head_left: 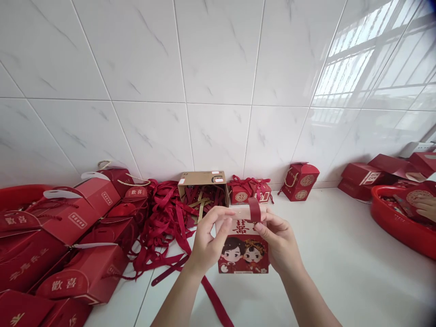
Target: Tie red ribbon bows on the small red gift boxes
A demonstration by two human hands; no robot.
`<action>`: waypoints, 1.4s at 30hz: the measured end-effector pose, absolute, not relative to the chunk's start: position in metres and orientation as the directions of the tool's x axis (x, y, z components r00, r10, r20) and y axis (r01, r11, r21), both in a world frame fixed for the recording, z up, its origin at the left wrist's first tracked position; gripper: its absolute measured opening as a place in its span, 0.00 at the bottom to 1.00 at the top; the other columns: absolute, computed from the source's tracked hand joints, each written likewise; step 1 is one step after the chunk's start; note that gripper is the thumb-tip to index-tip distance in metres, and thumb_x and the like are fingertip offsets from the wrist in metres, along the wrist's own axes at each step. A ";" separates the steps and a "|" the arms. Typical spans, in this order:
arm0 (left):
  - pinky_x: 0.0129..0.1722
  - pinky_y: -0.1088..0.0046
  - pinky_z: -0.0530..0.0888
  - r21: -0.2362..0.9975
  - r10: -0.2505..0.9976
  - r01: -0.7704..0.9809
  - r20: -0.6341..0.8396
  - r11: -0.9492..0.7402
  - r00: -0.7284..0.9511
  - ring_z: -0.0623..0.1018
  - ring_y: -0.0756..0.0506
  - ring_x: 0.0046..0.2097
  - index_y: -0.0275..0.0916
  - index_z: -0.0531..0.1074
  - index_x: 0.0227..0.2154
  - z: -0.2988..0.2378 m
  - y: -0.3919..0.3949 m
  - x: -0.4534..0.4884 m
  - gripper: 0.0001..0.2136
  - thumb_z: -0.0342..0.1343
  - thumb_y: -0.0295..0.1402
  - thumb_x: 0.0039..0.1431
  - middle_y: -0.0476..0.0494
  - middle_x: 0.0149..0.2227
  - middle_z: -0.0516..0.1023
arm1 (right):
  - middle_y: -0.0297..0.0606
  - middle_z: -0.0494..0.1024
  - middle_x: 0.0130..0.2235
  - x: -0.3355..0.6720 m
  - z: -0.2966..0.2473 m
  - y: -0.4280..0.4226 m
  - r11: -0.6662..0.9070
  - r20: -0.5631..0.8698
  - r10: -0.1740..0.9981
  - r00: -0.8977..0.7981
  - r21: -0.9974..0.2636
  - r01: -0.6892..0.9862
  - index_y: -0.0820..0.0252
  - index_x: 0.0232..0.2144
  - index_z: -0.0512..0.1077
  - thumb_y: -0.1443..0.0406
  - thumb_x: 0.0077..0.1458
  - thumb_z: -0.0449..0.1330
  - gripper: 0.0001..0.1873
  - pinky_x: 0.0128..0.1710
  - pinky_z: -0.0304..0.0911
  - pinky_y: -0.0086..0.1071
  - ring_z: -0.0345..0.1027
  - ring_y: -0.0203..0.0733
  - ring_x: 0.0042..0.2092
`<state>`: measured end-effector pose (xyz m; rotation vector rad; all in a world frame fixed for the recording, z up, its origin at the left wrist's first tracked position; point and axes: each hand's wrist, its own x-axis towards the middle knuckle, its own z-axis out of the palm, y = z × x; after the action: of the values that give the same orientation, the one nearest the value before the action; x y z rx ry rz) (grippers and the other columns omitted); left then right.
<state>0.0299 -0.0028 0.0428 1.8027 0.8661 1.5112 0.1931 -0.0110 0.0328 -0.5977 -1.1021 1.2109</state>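
Note:
A small red gift box (243,256) with a cartoon couple and a pale top band is held up in front of me, above the white tabletop. My left hand (210,234) has its fingers closed on the upper left edge of the box. At the upper right, my right hand (281,240) pinches around a dark red strap (255,210) that folds over the top, and it also touches the box. Fingers partly cover the box's upper edge. Below my left wrist, a red ribbon (216,299) trails toward the front.
Several red gift boxes (97,268) crowd the left, beside a heap of red ribbon (163,218). Against the tiled wall stand a cardboard box (202,177) of straps, ribbon-tied boxes (240,193) and a corded box (300,181). At right, another person's hand (427,206) is over a red basin (384,222).

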 end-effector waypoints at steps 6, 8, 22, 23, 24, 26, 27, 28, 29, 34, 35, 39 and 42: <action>0.36 0.74 0.71 0.905 0.937 -0.273 0.349 -0.328 0.031 0.74 0.49 0.35 0.47 0.61 0.54 0.044 0.001 0.022 0.20 0.55 0.35 0.60 0.49 0.36 0.72 | 0.36 0.71 0.47 0.196 0.040 -0.020 0.239 0.379 0.903 -0.204 -0.835 -0.495 0.53 0.26 0.77 0.64 0.49 0.68 0.02 0.44 0.66 0.36 0.68 0.43 0.44; 0.32 0.77 0.70 0.882 0.940 -0.416 0.307 -0.222 0.148 0.73 0.51 0.31 0.46 0.60 0.54 0.047 0.003 0.013 0.21 0.57 0.33 0.59 0.51 0.33 0.71 | 0.37 0.74 0.42 0.202 0.043 -0.022 0.176 0.397 0.852 -0.340 -0.830 -0.529 0.53 0.26 0.78 0.64 0.47 0.69 0.03 0.39 0.68 0.35 0.69 0.42 0.41; 0.23 0.79 0.66 0.631 0.619 -0.601 0.232 0.491 0.750 0.70 0.52 0.22 0.38 0.66 0.42 0.037 -0.008 0.045 0.19 0.60 0.23 0.45 0.52 0.24 0.73 | 0.37 0.77 0.32 0.200 0.066 -0.053 0.839 0.774 0.516 -0.369 -0.543 0.034 0.57 0.36 0.74 0.69 0.63 0.55 0.08 0.35 0.60 0.36 0.68 0.38 0.34; 0.22 0.80 0.65 0.624 0.621 -0.601 0.225 0.500 0.751 0.70 0.53 0.21 0.38 0.66 0.42 0.037 -0.009 0.045 0.19 0.60 0.22 0.45 0.52 0.24 0.73 | 0.36 0.77 0.32 0.201 0.067 -0.054 0.849 0.771 0.506 -0.386 -0.525 0.062 0.57 0.35 0.73 0.69 0.63 0.54 0.08 0.35 0.59 0.37 0.68 0.38 0.33; 0.21 0.80 0.65 0.615 0.626 -0.603 0.218 0.508 0.749 0.69 0.53 0.21 0.38 0.66 0.41 0.037 -0.009 0.046 0.19 0.60 0.22 0.45 0.52 0.24 0.72 | 0.37 0.78 0.32 0.201 0.068 -0.054 0.856 0.769 0.499 -0.399 -0.510 0.086 0.57 0.35 0.73 0.68 0.64 0.53 0.08 0.35 0.58 0.37 0.68 0.37 0.33; 0.21 0.80 0.65 0.596 0.637 -0.607 0.197 0.526 0.745 0.69 0.53 0.21 0.38 0.67 0.41 0.037 -0.011 0.047 0.18 0.60 0.22 0.44 0.52 0.23 0.72 | 0.36 0.79 0.33 0.202 0.069 -0.055 0.865 0.769 0.491 -0.409 -0.486 0.123 0.56 0.35 0.72 0.69 0.64 0.53 0.09 0.35 0.57 0.37 0.68 0.37 0.32; 0.21 0.80 0.65 0.588 0.644 -0.610 0.188 0.531 0.742 0.69 0.53 0.21 0.38 0.67 0.40 0.037 -0.011 0.048 0.18 0.59 0.21 0.44 0.52 0.23 0.72 | 0.36 0.79 0.33 0.203 0.069 -0.055 0.867 0.769 0.489 -0.411 -0.479 0.136 0.56 0.36 0.72 0.69 0.64 0.52 0.09 0.35 0.57 0.37 0.69 0.37 0.32; 0.22 0.80 0.66 0.584 0.648 -0.611 0.182 0.535 0.740 0.69 0.53 0.22 0.38 0.67 0.40 0.036 -0.012 0.048 0.17 0.59 0.21 0.44 0.51 0.23 0.72 | 0.36 0.79 0.33 0.203 0.069 -0.055 0.868 0.768 0.490 -0.413 -0.476 0.145 0.56 0.36 0.72 0.69 0.64 0.52 0.09 0.35 0.57 0.37 0.69 0.37 0.32; 0.22 0.80 0.66 0.582 0.645 -0.610 0.182 0.537 0.742 0.69 0.53 0.22 0.38 0.68 0.40 0.036 -0.012 0.049 0.17 0.59 0.21 0.44 0.51 0.23 0.72 | 0.36 0.79 0.33 0.204 0.069 -0.055 0.867 0.764 0.492 -0.417 -0.474 0.154 0.55 0.36 0.72 0.70 0.64 0.52 0.09 0.35 0.57 0.37 0.69 0.37 0.33; 0.19 0.80 0.65 0.606 0.584 -0.577 0.218 0.547 0.782 0.69 0.53 0.20 0.39 0.66 0.41 0.032 -0.010 0.048 0.18 0.59 0.23 0.45 0.51 0.24 0.72 | 0.36 0.79 0.34 0.209 0.069 -0.055 0.868 0.748 0.493 -0.444 -0.460 0.189 0.56 0.37 0.72 0.70 0.64 0.52 0.09 0.36 0.57 0.37 0.68 0.38 0.34; 0.19 0.80 0.65 0.619 0.583 -0.568 0.211 0.542 0.785 0.69 0.53 0.20 0.39 0.66 0.41 0.032 -0.009 0.047 0.18 0.59 0.23 0.45 0.50 0.24 0.73 | 0.36 0.79 0.34 0.210 0.069 -0.055 0.869 0.747 0.492 -0.447 -0.454 0.197 0.56 0.37 0.72 0.70 0.64 0.52 0.09 0.36 0.57 0.37 0.67 0.37 0.33; 0.19 0.80 0.65 0.664 0.582 -0.533 0.178 0.524 0.793 0.71 0.52 0.21 0.39 0.64 0.41 0.031 -0.005 0.044 0.19 0.60 0.24 0.44 0.50 0.25 0.73 | 0.37 0.79 0.34 0.211 0.071 -0.056 0.873 0.745 0.487 -0.456 -0.436 0.221 0.56 0.36 0.71 0.69 0.64 0.51 0.09 0.35 0.56 0.38 0.65 0.37 0.32; 0.20 0.79 0.66 0.691 0.569 -0.507 0.166 0.515 0.805 0.72 0.51 0.21 0.40 0.63 0.41 0.030 -0.003 0.043 0.20 0.60 0.25 0.43 0.51 0.25 0.73 | 0.37 0.79 0.35 0.211 0.072 -0.057 0.881 0.745 0.472 -0.471 -0.417 0.224 0.56 0.36 0.70 0.70 0.65 0.50 0.10 0.35 0.56 0.37 0.66 0.37 0.32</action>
<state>0.0433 -0.0032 0.0301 0.8013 0.0854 0.6474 0.2113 -0.0572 0.0722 -0.5025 -2.0757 0.3226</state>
